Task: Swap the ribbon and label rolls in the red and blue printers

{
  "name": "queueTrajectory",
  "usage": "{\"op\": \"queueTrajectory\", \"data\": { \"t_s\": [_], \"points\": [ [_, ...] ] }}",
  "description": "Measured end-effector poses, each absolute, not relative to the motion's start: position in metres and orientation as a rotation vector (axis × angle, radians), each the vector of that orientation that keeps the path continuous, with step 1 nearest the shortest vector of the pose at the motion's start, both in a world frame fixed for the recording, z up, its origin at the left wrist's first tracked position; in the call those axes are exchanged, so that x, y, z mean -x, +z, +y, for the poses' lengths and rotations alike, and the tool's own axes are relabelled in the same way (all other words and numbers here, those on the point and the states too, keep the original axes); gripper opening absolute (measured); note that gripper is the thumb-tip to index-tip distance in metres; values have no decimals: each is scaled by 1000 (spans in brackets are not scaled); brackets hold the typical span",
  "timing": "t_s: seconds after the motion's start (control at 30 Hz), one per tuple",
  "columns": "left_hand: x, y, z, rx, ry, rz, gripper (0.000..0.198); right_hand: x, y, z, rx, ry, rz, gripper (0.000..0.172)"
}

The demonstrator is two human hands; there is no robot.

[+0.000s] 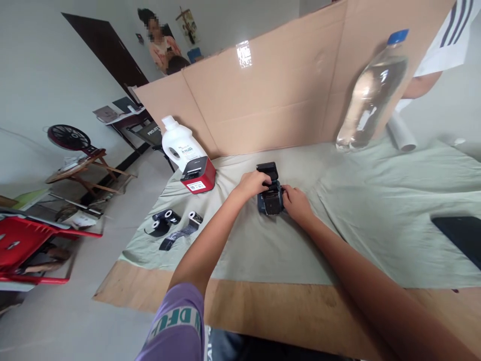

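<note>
A small dark portable printer [272, 204] stands on the cloth in front of me, its lid [267, 171] flipped up and away. My left hand [254, 184] reaches over it from the left, with bent fingers gripping it near the lid's hinge; the fingertips are partly hidden inside. On the other side, my right hand [295, 201] is closed on the printer's right edge, with the thumb out of sight. To the left of my forearm lie several black rolls [172, 216], and one more roll [195, 217] has a strip unwound from it.
A red and black box-shaped device [199, 175] sits before a white jug [182, 145]. A cardboard sheet [263, 105] borders the table's far side. At right are a large clear bottle [370, 100], a grey tube [402, 131] and a black phone-like slab [460, 235]. Two people are beyond the cardboard.
</note>
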State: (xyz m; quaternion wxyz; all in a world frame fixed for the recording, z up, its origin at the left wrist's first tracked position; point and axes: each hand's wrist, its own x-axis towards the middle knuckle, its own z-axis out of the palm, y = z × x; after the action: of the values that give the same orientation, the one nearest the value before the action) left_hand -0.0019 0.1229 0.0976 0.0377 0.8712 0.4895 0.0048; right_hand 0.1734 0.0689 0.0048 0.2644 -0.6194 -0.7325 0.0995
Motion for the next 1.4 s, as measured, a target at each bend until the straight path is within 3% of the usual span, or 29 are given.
{"op": "queueTrajectory", "data": {
  "t_s": [0.4,0.63,0.8,0.97,1.17,1.4],
  "points": [
    [-35,109,133,-2768,-482,1494,29,-174,5,69,1676,251,-2007,43],
    [-28,136,125,-2800,-305,1568,42,-175,5,70,1662,235,-2029,44],
    [28,141,75,-2682,350,1813,36,-175,2,71,1651,229,-2013,46],
    [101,104,25,-1963,894,2494,34,-175,-3,74,1631,232,-1963,48],
    [125,51,-3,-1535,650,2741,38,-175,-3,75,1613,242,-1959,49],
    [125,45,-12,-1728,538,2797,42,-177,-10,79,1625,232,-1951,49]
  ]
}}
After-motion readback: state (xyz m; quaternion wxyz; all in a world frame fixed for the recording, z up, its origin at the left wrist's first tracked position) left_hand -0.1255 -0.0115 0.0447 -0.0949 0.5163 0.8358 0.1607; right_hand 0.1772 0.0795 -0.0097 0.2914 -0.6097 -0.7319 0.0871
